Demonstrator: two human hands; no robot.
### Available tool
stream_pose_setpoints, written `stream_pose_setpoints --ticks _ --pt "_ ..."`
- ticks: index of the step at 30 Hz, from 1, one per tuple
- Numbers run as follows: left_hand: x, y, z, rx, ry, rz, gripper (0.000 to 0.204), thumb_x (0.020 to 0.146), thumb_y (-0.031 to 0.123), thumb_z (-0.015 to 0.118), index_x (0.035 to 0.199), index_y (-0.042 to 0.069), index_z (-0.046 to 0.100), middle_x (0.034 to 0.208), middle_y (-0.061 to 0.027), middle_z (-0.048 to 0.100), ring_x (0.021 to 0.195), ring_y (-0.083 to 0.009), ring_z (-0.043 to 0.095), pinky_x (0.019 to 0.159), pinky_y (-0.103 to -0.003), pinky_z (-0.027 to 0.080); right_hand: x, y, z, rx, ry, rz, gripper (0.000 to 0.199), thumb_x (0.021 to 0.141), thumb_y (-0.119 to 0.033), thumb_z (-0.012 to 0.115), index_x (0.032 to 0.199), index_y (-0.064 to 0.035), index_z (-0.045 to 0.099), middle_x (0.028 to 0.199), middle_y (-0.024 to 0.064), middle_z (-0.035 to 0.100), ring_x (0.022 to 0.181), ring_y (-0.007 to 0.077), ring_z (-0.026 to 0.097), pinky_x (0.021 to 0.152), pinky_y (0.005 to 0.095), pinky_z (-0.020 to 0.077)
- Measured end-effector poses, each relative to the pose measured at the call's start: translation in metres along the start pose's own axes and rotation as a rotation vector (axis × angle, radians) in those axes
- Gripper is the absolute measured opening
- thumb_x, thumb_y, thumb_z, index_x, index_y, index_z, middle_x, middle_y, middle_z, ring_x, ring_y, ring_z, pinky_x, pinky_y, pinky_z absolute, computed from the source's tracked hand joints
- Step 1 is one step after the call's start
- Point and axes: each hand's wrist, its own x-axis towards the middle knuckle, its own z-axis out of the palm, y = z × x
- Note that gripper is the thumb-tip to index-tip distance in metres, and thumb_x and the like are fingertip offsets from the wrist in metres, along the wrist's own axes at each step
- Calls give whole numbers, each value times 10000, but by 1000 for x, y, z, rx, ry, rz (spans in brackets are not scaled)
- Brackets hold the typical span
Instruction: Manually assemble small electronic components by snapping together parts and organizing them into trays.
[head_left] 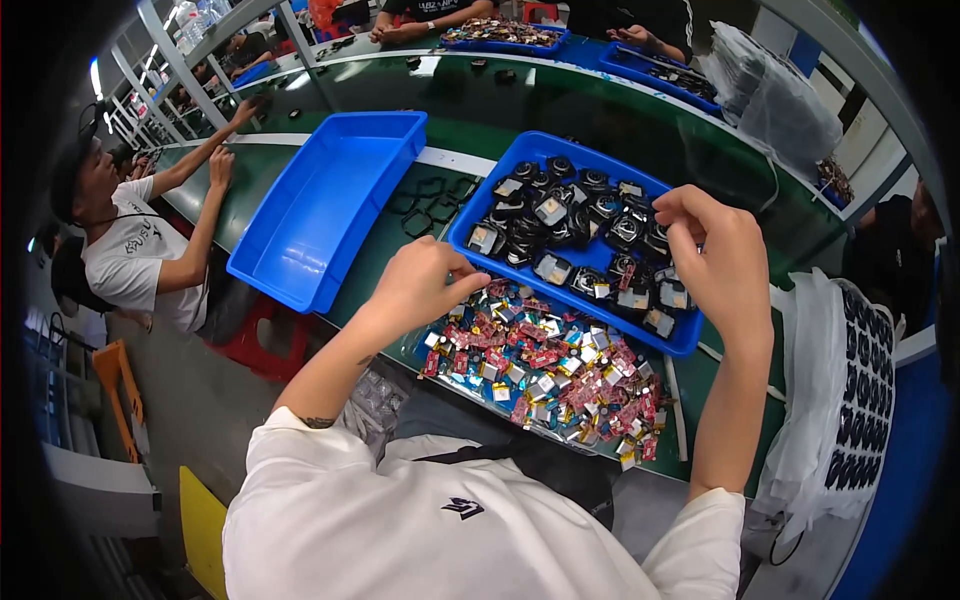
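hands work close over the parts so picking is short: left hand (420,285) curls, fingertips pinched at the heap of small red and silver pieces (545,375); what it grips is hidden. right hand (715,255) hovers half-closed over the blue tray of black round parts (575,225), apparently empty.

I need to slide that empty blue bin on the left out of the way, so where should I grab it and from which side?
Grip the empty blue bin by the raised rim of its near short end, coming from your left with the left hand, which is nearest. The bin is long, open-topped and empty, and that end overhangs the green table's edge, so fingers could probably hook over the lip there.
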Motion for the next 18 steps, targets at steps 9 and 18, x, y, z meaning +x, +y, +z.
stream_pose_setpoints --ticks 9,18 --pt "-4 0 19 -52 94 113 164 730 218 714 724 56 692 665 -62 635 737 -257 582 649 -376 473 -9 -9 12 -137 -325 -109 129 807 -108 560 893 -56 640 704 145 636 678 315 620 617 413 479" --pt "-4 6 20 -131 88 -190 169 697 186 716 659 29 666 627 -75 633 635 -246 599 610 -359 471 -14 -10 22 -164 -388 -206 149 805 -94 584 936 -30 617 690 137 624 669 293 610 592 376 457"
